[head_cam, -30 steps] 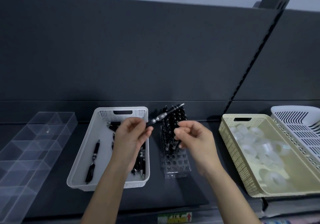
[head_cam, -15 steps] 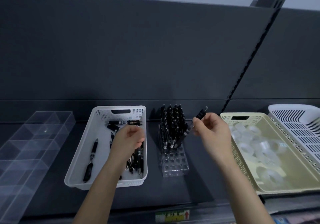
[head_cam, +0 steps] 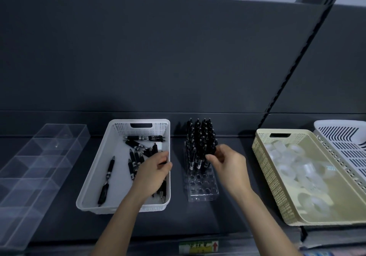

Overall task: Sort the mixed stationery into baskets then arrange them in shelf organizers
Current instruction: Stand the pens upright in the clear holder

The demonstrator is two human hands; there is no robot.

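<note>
**Now: one hand at the pen stand, the other in the white basket**

Both hands are apart, each at its own container on the dark grey shelf (head_cam: 198, 220). The left hand (head_cam: 153, 168) reaches down into the white perforated plastic basket (head_cam: 93, 172), with its fingers curled over the loose black pens (head_cam: 136, 156) heaped along the basket's right side. Whether it actually grips any of them cannot be told. One more pen lies alone near the basket's left wall.

Just to the right of that basket stands the clear plastic pen stand (head_cam: 202, 186), a block drilled with rows of round holes. The standing black pens (head_cam: 200, 137) fill its rear rows upright, and the front rows are bare holes. The right hand (head_cam: 227, 164) is at the near right edge of that cluster, where thumb and forefinger pinch a single black pen (head_cam: 212, 153) that stands among the others.

Further right, well apart from the stand, sits the cream perforated plastic basket (head_cam: 263, 156), which holds a scatter of clear tape rolls (head_cam: 293, 166). A white slotted basket (head_cam: 342, 137) touches its right side, partly cut off by the frame. At the far left lies the clear acrylic divided organizer (head_cam: 39, 156), a long tray of square compartments. A label strip (head_cam: 198, 246) with a red arrow is fixed to the shelf's front edge.
</note>
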